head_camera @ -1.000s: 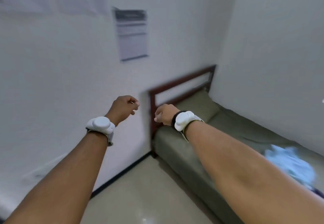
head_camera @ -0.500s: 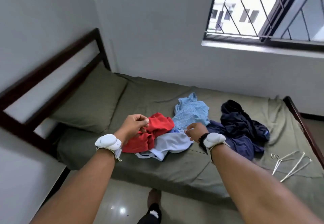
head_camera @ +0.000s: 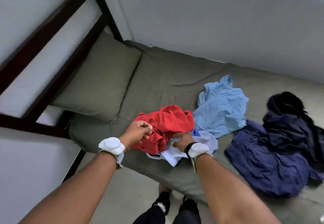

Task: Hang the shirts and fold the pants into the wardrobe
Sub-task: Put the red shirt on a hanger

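Both hands on crumpled red shirt [head_camera: 166,124] at near edge of bed [head_camera: 157,83]: left hand [head_camera: 138,132] pinching its left fold, right hand [head_camera: 182,140] gripping its lower right part, over white garment [head_camera: 175,155].

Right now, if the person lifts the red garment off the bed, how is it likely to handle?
Probably floppy: the red garment lies bunched in deep folds, so it should drape and hang once lifted. Likely light, since the left hand pinches it with just fingertips. It may drag the white garment beneath it, as the two overlap.
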